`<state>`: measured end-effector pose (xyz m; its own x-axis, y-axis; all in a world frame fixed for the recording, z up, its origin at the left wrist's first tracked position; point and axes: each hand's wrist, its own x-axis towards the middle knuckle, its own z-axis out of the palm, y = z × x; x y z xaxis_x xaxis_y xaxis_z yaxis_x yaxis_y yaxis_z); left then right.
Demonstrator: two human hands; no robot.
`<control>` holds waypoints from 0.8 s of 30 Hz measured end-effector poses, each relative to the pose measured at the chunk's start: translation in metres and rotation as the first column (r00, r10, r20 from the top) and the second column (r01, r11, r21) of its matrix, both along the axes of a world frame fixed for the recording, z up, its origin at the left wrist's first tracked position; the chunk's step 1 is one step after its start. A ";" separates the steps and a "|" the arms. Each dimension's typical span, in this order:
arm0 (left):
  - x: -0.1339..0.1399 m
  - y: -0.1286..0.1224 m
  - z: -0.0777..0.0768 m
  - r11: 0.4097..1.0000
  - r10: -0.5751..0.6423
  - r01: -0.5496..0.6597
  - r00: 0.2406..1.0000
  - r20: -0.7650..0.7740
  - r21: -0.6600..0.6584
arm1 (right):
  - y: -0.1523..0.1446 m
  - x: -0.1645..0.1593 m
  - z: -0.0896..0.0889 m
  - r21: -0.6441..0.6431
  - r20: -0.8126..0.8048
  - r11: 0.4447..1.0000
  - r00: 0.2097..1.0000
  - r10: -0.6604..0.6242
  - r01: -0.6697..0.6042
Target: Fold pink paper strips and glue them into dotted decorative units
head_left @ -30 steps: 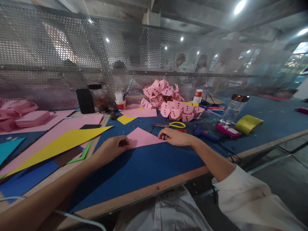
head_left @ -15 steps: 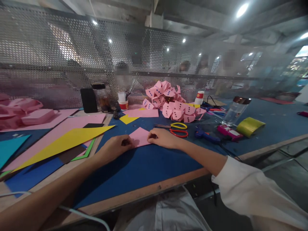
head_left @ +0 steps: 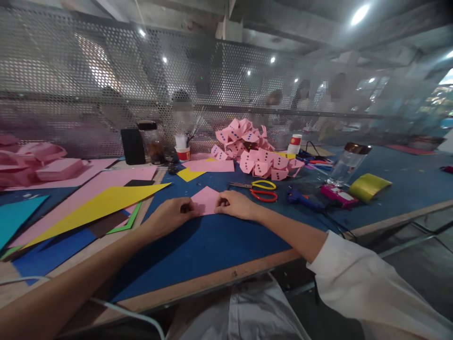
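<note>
A small piece of pink paper (head_left: 206, 199) lies on the blue tabletop in front of me, its pointed corner facing away. My left hand (head_left: 176, 210) pinches its left edge between thumb and fingers. At the opposite edge, my right hand (head_left: 231, 204) is closed on the paper in the same way. Just beyond the right hand are scissors (head_left: 260, 188) with one yellow and one red handle loop. Behind the paper lie a pink strip (head_left: 212, 165) and a yellow sheet (head_left: 191, 175).
A heap of folded pink paper pieces with dots (head_left: 247, 144) stands at the back. Coloured sheets (head_left: 95, 208) and pink paper shapes (head_left: 53, 163) lie left. To the right are a blue glue gun (head_left: 304, 199), a clear bottle (head_left: 348, 165) and a yellow curved piece (head_left: 370, 187).
My right hand has shifted slightly left along the paper's edge. My left hand stays on the paper. The view has moved a little.
</note>
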<state>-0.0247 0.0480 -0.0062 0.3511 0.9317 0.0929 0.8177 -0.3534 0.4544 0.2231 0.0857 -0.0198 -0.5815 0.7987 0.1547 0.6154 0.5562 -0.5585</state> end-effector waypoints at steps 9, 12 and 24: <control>0.002 0.001 -0.003 0.999 0.009 -0.007 0.999 -0.047 0.043 | -0.010 -0.006 0.001 0.093 0.058 0.991 0.993 -0.098 0.093; 0.003 0.001 -0.004 0.998 0.020 -0.017 0.998 -0.059 0.055 | -0.013 -0.009 0.004 0.109 0.084 0.987 0.989 -0.124 0.114; 0.011 -0.003 -0.001 0.995 0.082 -0.077 0.994 -0.078 0.070 | -0.019 -0.031 0.004 0.162 0.200 0.963 0.948 -0.246 0.216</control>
<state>-0.0141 0.0453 -0.0068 0.2850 0.9496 0.1306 0.8776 -0.3133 0.3630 0.1924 0.0669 -0.0155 -0.4153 0.8951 0.1624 0.8334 0.4459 -0.3265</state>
